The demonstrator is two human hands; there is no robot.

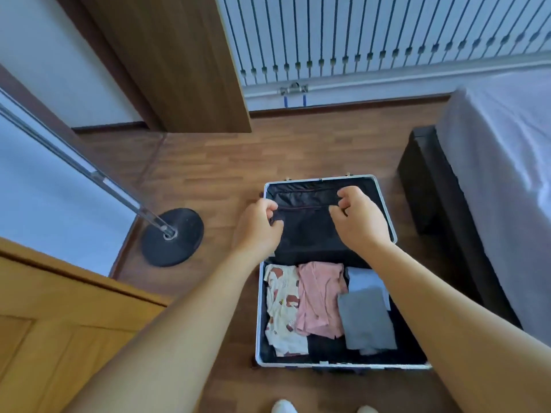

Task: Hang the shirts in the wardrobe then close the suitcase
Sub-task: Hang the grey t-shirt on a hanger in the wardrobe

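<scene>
Folded shirts lie in the lower half of the open suitcase [387,204] at lower centre: patterned shirt [281,305], pink shirt [320,299], grey shirt [366,320]. I judge them light, limp and best taken at the shoulders. My left hand [259,222] and right hand [357,216] hover curled over the black lid lining; whether they pinch it I cannot tell.

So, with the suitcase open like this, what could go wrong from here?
1. Both hands, left hand and right hand, hover with curled fingers above the black lid lining; the folded shirts remain unpicked.
2. Closing the suitcase now would probably trap them inside.
3. The lamp base stands close, perhaps a trip hazard.
</scene>
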